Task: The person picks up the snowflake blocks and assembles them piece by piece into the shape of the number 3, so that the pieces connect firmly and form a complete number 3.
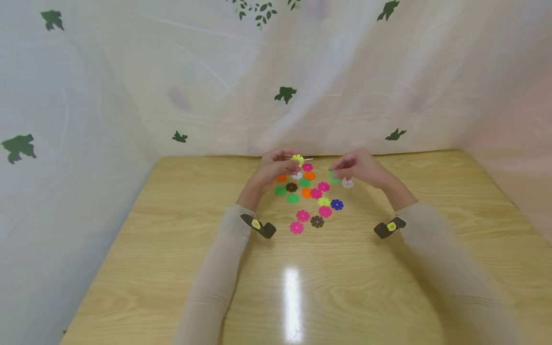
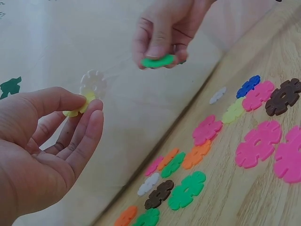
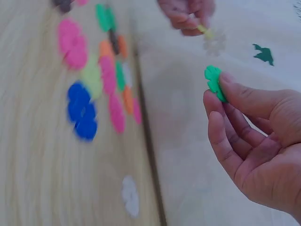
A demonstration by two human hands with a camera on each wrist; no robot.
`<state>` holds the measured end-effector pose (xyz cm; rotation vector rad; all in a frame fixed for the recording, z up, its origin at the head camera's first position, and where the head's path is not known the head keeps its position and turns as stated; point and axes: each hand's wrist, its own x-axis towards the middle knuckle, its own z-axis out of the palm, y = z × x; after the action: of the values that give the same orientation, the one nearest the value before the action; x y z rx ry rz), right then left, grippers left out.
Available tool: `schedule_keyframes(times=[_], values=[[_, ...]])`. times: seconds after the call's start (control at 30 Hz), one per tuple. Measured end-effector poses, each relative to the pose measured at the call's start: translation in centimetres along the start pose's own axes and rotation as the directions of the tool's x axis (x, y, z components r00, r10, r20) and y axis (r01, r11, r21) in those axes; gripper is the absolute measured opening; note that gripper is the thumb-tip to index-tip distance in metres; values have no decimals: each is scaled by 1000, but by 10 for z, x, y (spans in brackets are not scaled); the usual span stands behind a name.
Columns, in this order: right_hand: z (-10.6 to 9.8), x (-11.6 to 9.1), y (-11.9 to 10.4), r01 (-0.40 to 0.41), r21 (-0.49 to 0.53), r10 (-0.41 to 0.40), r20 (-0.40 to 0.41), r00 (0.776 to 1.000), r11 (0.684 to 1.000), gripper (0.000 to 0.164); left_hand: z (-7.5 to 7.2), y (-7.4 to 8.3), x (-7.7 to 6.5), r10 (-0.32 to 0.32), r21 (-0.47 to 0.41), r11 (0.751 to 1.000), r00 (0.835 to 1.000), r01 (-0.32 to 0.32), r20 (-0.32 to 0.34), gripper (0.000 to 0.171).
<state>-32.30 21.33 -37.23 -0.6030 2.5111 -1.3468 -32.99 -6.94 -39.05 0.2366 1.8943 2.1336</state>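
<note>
In the head view, my left hand (image 1: 276, 168) pinches a yellow disc (image 1: 297, 159); at three o'clock my right hand (image 1: 359, 167) pinches a green disc (image 1: 334, 177). In the left wrist view, a white disc (image 2: 96, 82) meets the yellow disc at one o'clock. In the right wrist view, my pinch is just the green disc's thickness; a loose white disc (image 3: 130, 197) lies at seven o'clock.

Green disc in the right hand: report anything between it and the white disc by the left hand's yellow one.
Nothing visible stands between the green disc and the white disc; the loose discs lie on the table.
</note>
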Motion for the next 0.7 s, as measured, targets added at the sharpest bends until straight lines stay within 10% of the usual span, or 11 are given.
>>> schedule_keyframes(times=[0.17, 0.37, 0.7], values=[[8, 9, -9, 40, 222, -8, -140, 990, 974, 21, 1, -1, -1, 7, 0, 1000, 1000, -7, 16, 27], [21, 16, -11, 111, 484, -3, -218, 976, 868, 10, 1, -3, -1, 15, 3, 1000, 1000, -15, 25, 28], [31, 19, -6, 84, 558, 54, -227, 972, 825, 6, 1, -5, 1, 19, 6, 1000, 1000, -19, 14, 31]])
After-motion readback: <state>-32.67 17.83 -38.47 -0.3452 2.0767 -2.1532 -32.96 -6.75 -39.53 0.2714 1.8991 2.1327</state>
